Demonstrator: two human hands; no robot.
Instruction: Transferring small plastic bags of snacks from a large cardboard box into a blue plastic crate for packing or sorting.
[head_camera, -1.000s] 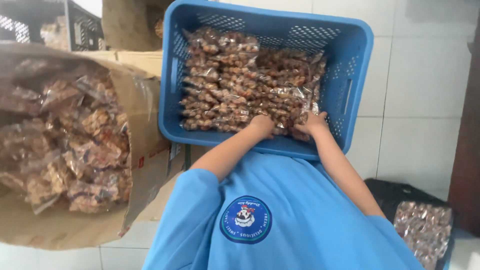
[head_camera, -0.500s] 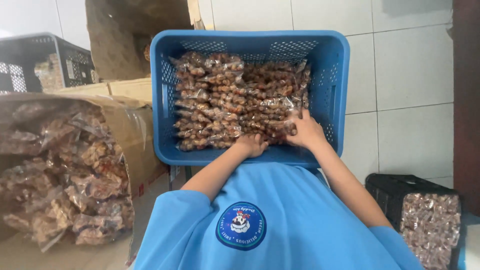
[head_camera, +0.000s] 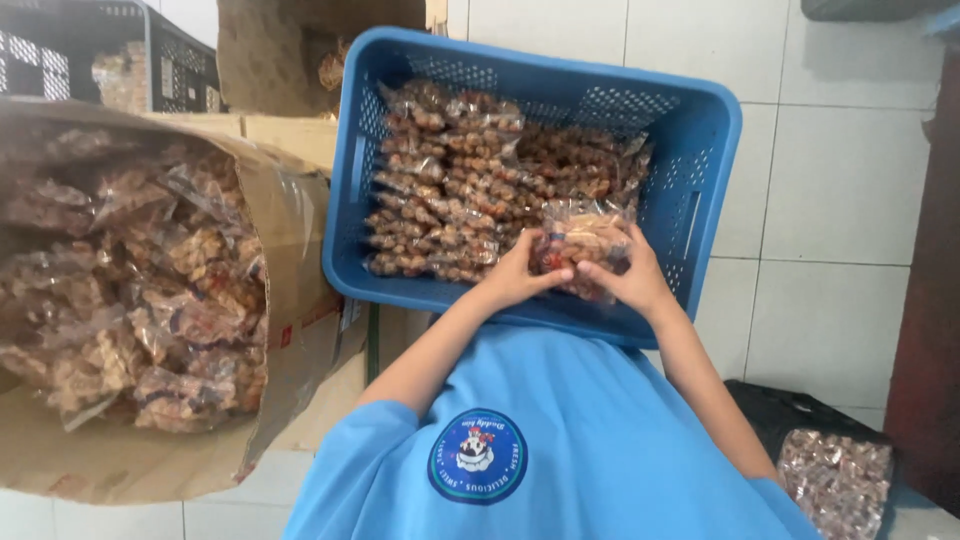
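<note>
A blue plastic crate (head_camera: 700, 130) sits on the tiled floor in front of me, packed with rows of clear snack packets (head_camera: 450, 180) holding brown pieces. Both hands hold one such clear packet (head_camera: 585, 235) just above the crate's near right corner. My left hand (head_camera: 520, 275) grips its left edge and my right hand (head_camera: 630, 275) grips its right edge. My blue shirt fills the bottom of the view.
A large open cardboard box (head_camera: 290, 220) lined with plastic and heaped with similar packets stands on the left. Black crates (head_camera: 170, 60) sit at the far left. A dark crate (head_camera: 840, 470) with more packets is at the bottom right.
Both hands have lifted one packet clear of the rows, where before they lay low in the crate's near edge. The view has shifted, so the crate now appears tilted.
</note>
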